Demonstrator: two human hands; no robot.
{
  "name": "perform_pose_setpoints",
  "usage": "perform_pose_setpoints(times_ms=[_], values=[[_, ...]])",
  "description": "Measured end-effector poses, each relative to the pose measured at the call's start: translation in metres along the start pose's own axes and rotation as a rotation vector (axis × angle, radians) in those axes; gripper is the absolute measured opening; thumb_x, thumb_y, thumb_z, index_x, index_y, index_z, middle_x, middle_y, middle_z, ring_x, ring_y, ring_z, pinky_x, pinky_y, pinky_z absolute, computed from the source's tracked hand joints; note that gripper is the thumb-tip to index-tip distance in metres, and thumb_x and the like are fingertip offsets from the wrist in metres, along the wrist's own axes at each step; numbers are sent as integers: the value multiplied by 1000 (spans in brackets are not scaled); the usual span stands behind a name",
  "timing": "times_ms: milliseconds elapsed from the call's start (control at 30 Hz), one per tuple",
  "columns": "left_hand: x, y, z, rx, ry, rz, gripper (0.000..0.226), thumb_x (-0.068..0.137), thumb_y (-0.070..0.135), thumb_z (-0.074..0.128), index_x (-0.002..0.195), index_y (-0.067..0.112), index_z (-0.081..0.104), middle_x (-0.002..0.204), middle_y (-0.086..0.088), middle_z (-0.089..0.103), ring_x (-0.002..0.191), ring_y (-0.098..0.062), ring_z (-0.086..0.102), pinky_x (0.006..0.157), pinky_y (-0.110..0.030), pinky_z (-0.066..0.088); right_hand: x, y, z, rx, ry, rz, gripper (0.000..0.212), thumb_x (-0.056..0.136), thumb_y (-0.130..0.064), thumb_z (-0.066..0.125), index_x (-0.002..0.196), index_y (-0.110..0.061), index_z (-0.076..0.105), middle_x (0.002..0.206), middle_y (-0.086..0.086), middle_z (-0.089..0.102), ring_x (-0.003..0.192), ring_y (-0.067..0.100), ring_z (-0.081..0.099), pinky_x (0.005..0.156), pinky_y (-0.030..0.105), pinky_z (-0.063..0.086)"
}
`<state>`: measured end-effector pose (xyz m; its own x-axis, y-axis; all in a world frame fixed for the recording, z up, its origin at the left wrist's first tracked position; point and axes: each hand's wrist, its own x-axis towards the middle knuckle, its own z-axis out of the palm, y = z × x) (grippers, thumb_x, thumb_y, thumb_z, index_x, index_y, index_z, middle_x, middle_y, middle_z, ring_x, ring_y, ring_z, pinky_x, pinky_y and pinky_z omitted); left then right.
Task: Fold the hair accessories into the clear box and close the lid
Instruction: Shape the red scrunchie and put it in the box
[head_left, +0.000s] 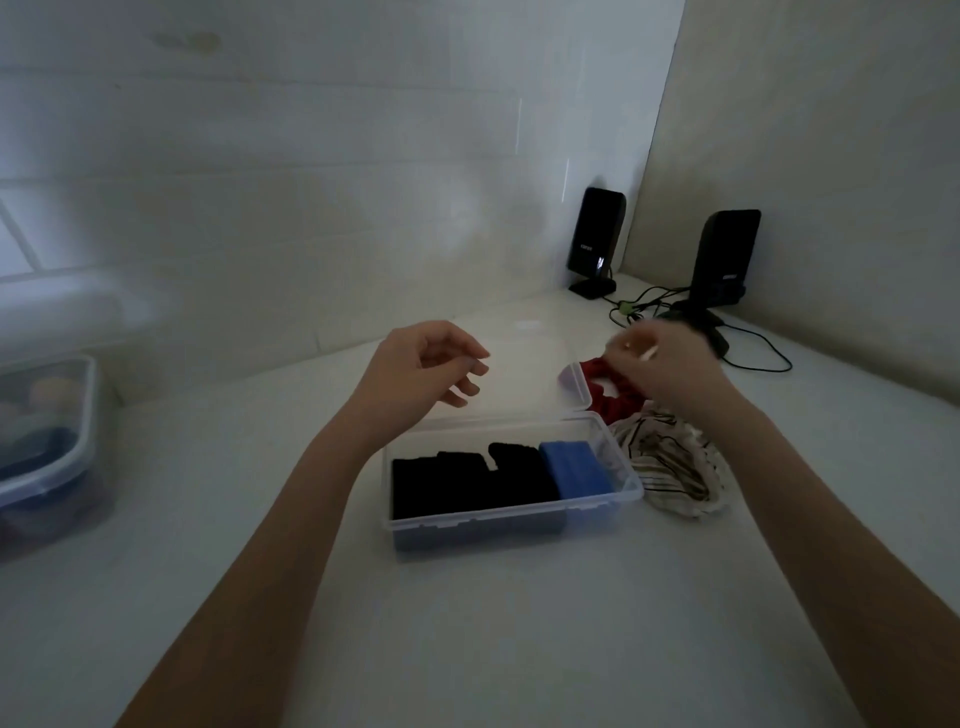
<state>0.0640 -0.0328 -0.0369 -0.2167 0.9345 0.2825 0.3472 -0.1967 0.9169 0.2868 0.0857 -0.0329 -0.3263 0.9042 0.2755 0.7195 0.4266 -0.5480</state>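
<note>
The clear box (511, 519) stands open on the white table, its lid (530, 374) laid back behind it. Folded black accessories (467, 483) fill its left and middle, and a folded blue one (574, 467) sits at the right end. A red scrunchie (608, 387) lies just right of the lid, and my right hand (670, 366), blurred, is on it with fingers pinched at its top edge. A white striped accessory (670, 467) lies right of the box. My left hand (431, 369) hovers over the lid, fingers loosely curled, holding nothing.
Two black speakers (595, 241) (724, 260) stand in the back corner, with cables (758, 358) trailing on the table behind my right hand. A second lidded container (47, 447) with mixed items sits at the far left. Walls close off the back and right.
</note>
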Motion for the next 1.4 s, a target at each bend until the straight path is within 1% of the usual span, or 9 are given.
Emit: perform_pose_setpoints(times_ms=[100,300,500,667,867,967,1067,1167,1400], values=[[0,1,0,-7,20,16,19,88,-3,55,83,12,66,77,-6,70,59,-8,65,58,-23,57,-2,19,26,-220,-253,26,27,83,-34,65,104,-17,60,92,-4,55,72,5,46,66,20,38],[0,0,1,-21,27,27,17,88,-4,55,87,8,67,79,-7,71,60,-9,66,56,-22,56,0,18,42,-260,-19,-29,21,87,-30,59,97,-12,62,97,9,63,82,19,55,74,32,48],[-2,5,3,-46,24,126,37,79,1,69,111,20,61,108,-4,69,96,-14,68,82,-25,55,-21,-19,11,535,287,-166,10,96,-11,46,92,-21,46,80,-4,61,68,-2,61,63,12,50],[-8,12,11,-135,-152,85,71,66,22,77,131,28,48,131,8,57,118,-2,56,96,-22,48,-42,-42,2,1182,-155,-166,2,90,-15,48,90,-16,49,66,-1,59,55,9,59,56,22,51],[-10,17,22,-137,-109,-2,16,81,7,67,87,22,68,72,11,73,73,-4,68,70,-18,53,-49,-53,16,1481,-418,-22,22,86,-15,50,108,-9,50,65,1,55,54,11,55,55,22,52],[-4,17,16,-588,-134,-139,25,81,1,50,64,11,66,61,-1,68,64,-16,68,69,-27,57,-44,-46,15,1634,-490,41,32,86,-13,55,117,-9,48,66,0,52,56,9,51,56,20,49],[-5,16,11,-1056,-207,-176,22,74,12,49,64,9,69,65,-2,68,67,-16,69,76,-30,58,-48,-50,20,1453,-502,-56,32,82,-3,61,111,-7,51,66,0,56,58,11,53,60,21,50],[-2,11,7,-1186,-318,-77,32,79,16,57,105,0,66,108,-11,68,104,-20,64,95,-32,50,-53,-60,25,1069,-296,-237,33,82,4,63,110,-6,48,69,0,56,64,12,55,66,22,50],[-9,15,15,-137,-268,105,60,82,10,61,138,19,44,130,7,59,120,-10,56,104,-33,44,-65,-59,20,488,-29,-539,34,80,-3,69,107,-4,48,72,-13,62,68,-12,56,68,1,38]])
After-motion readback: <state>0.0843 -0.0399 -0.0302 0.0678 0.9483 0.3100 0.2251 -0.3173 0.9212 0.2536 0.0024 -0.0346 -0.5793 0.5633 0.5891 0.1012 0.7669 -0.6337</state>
